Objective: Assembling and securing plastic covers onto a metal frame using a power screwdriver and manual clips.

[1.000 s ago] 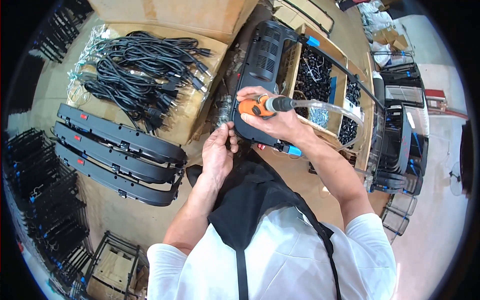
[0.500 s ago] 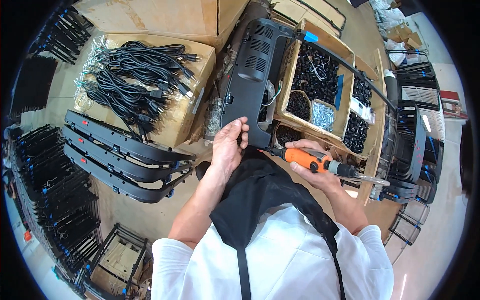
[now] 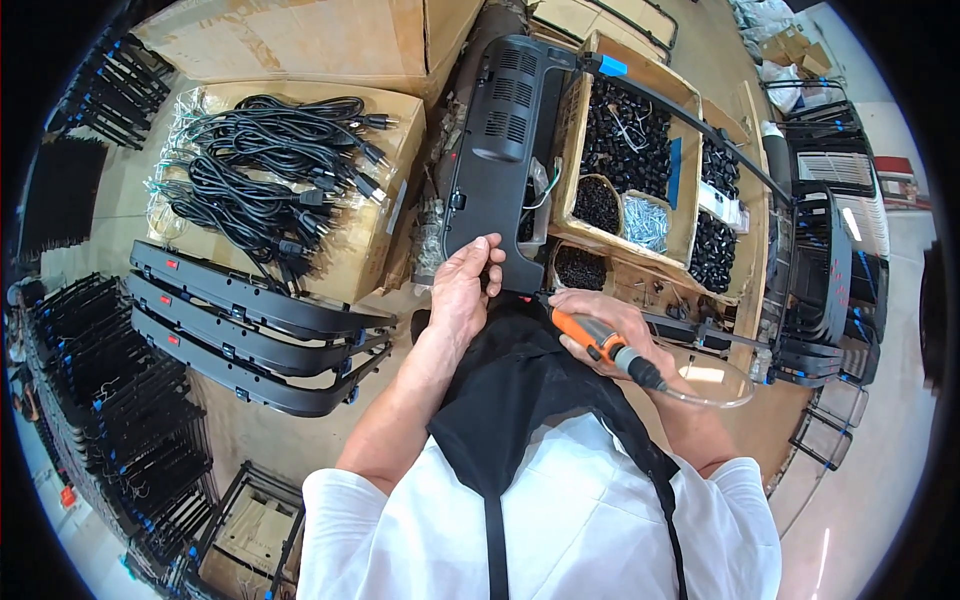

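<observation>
A long black plastic housing (image 3: 485,175) with vent slots at its far end lies lengthwise in front of me. My left hand (image 3: 466,285) is closed at its near left edge, thumb on top and fingers curled; whether a small part sits between the fingertips is hidden. My right hand (image 3: 625,325) is wrapped round an orange and grey pneumatic screwdriver (image 3: 588,333). The screwdriver's front end points left at the housing's near end, where my fingers partly cover it. A clear air hose (image 3: 735,402) loops from its back.
Right of the housing, a wooden box (image 3: 690,235) holds small black parts and silver screws (image 3: 645,222). Black power cords (image 3: 270,165) lie on a cardboard box (image 3: 385,215) at left, with several curved black panels (image 3: 240,335) in front. Black frames (image 3: 110,430) stand stacked far left.
The screwdriver has swung, its back end moving toward me and to the left, with my right hand turning along. My left hand stays at the housing's edge.
</observation>
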A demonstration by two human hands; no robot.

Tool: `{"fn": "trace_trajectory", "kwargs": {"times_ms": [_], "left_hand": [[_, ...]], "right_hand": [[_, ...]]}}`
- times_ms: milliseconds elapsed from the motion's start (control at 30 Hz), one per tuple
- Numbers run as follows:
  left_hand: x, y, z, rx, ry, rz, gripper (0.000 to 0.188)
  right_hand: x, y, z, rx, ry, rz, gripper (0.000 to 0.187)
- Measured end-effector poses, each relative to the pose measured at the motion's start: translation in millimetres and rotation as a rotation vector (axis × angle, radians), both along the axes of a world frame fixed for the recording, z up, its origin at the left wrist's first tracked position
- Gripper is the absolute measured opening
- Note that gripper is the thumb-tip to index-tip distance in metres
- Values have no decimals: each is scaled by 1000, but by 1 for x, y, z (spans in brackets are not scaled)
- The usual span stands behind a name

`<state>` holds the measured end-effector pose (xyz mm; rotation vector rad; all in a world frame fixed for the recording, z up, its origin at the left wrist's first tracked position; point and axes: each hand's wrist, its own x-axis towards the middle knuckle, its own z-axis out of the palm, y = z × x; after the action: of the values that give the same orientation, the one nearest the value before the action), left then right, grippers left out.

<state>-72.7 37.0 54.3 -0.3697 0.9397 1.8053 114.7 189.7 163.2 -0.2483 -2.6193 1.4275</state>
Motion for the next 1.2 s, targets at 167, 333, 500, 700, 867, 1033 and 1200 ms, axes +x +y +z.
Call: {"fn": "trace_trajectory", "kwargs": {"times_ms": [167, 333, 500, 700, 867, 1033, 1200], "left_hand": [[-7, 2, -4, 4, 11, -17, 28], [-6, 11, 4, -33, -98, -109, 30], [3, 54, 27, 274, -373, -125, 28], [-22, 146, 54, 400, -494, 9, 25], [-37, 221, 59, 339, -447, -14, 27], [-55, 290, 54, 373, -473, 76, 25], [-72, 345, 33, 421, -482, 180, 24]], "right_hand": [[-13, -10, 15, -85, -146, -73, 44], [-10, -6, 48, -186, -38, -319, 45], [-40, 19, 57, -298, 213, -372, 47], [-59, 102, 69, -148, 241, -275, 54], [-86, 179, 75, -231, 252, -276, 50], [-113, 260, 72, -191, 142, -243, 48], [-138, 310, 49, -177, 145, -216, 49]]}}
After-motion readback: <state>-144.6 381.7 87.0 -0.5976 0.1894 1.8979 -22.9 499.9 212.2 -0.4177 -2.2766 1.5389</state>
